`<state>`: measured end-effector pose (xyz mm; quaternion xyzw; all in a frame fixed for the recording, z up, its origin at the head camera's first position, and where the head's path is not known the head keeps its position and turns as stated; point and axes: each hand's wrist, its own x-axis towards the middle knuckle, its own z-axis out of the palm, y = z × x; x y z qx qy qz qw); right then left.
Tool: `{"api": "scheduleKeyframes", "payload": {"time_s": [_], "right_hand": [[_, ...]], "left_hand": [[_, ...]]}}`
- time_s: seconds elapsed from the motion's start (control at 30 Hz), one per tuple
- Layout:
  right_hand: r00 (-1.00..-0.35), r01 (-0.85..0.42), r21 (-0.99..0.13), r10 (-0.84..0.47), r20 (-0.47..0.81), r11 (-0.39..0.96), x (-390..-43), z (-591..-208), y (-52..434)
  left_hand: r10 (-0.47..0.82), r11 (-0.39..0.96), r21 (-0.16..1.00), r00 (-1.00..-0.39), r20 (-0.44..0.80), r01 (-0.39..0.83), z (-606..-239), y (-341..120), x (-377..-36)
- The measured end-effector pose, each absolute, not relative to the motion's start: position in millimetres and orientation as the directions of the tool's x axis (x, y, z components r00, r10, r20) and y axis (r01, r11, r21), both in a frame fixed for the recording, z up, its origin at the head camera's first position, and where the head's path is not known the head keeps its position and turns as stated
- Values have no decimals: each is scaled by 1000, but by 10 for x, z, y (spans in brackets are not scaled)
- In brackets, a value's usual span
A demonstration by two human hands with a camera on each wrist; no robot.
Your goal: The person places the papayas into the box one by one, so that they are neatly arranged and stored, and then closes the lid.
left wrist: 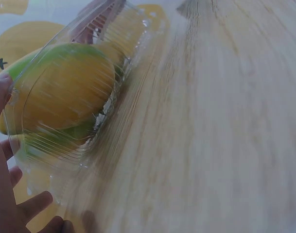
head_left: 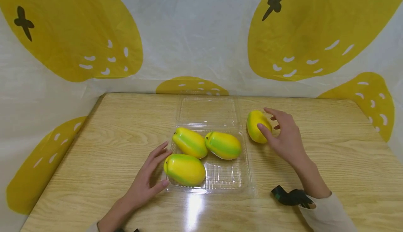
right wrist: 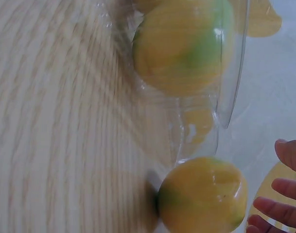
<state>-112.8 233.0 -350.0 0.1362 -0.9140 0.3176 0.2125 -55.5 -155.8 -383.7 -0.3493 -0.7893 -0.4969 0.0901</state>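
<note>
The right hand point(head_left: 284, 137) cupped a loose yellow-green plastic mango point(head_left: 257, 127) on the pale wooden table point(head_left: 346, 148), just right of the clear plastic clamshell tray point(head_left: 231, 183), fingers spread around it. The left hand point(head_left: 148, 181) lay with relaxed fingers against the tray's left edge, beside the nearest of three mangoes point(head_left: 185, 169) inside.

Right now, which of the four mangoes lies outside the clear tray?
The mango to the right of the clear plastic tray, on bare tabletop at the right hand. The other three sit inside the tray.

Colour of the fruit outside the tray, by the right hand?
Yellow mango-shaped fruit, mostly yellow with a slight green tinge at one end; head view shows it best.
</note>
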Motion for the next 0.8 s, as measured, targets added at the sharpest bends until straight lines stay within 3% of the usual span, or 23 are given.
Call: {"api": "scheduleKeyframes", "payload": {"time_s": [0.37, 0.8], "right_hand": [[-957, -204, -577, -38, 287, 791, -1167, -3628, 2435], [-983, -179, -653, -155, 95, 736, -1179, -3711, 2520]], "left_hand": [[461, 269, 726, -746, 480, 633, -3837, -1552, -539], [461, 269, 724, -745, 482, 635, -3840, -1549, -543]]}}
